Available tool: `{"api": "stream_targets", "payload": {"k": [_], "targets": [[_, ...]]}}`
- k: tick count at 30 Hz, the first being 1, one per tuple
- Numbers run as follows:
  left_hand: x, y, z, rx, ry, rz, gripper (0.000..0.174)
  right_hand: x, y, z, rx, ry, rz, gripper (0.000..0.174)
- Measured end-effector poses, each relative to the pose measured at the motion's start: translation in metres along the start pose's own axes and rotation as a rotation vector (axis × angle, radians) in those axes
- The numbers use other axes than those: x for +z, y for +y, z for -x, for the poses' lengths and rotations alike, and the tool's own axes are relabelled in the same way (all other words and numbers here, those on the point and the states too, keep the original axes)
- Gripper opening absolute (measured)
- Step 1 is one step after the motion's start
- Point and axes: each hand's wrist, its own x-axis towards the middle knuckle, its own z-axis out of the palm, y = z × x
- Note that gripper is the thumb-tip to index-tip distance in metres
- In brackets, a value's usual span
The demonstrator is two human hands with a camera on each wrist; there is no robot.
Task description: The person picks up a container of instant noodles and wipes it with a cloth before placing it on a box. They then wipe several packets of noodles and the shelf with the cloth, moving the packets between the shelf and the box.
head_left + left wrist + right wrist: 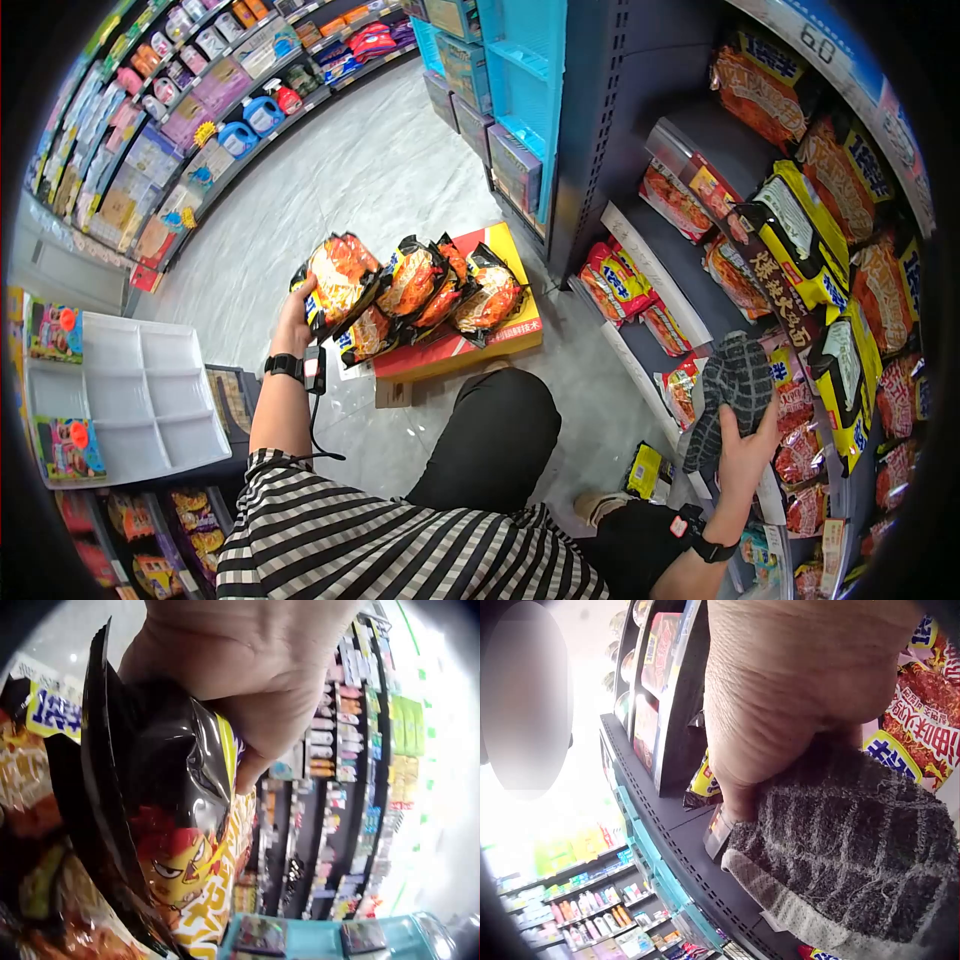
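My left hand (291, 322) grips a black-and-orange noodle packet (345, 272) by its edge, above the left end of a red and yellow box. Close up in the left wrist view, the same packet (180, 847) shows a cartoon face and a crimped black seam. Several similar noodle packets (412, 280) lie on the box (450, 365) beside it. On the other side, my right hand (745, 455) holds a dark grey checked cloth (735, 380) in front of the noodle shelf. The cloth (847, 840) hangs below the fingers in the right wrist view, its pale edge folded over.
Shelves of hanging and stacked noodle packets (790, 400) rise close on the right, with a price strip (820, 45) above. A dark shelf end (600, 120) and blue rack (520, 70) stand ahead. At left is a white compartment tray (150, 395). A yellow-black packet (650, 473) lies low near my foot.
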Motion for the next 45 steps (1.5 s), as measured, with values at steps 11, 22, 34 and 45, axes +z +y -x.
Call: {"api": "stream_targets", "payload": {"k": [11,22,34,45], "targets": [[-0.081,-0.032,-0.005,-0.165,0.047,-0.088,0.038,0.019,0.003,0.0,0.002,-0.135,-0.099,0.067],[-0.078,-0.042,-0.019,-0.145,0.149,-0.473,0.044,0.028,-0.014,0.002,-0.105,-0.193,-0.018,0.068],[-0.048,-0.016,-0.005,0.088,0.453,-1.099,0.087,0.026,-0.016,0.003,-0.09,-0.15,-0.054,0.067],[0.244,-0.015,0.101,0.718,-0.55,-1.084,0.033,0.021,0.002,0.004,-0.035,-0.308,-0.03,0.066]]}}
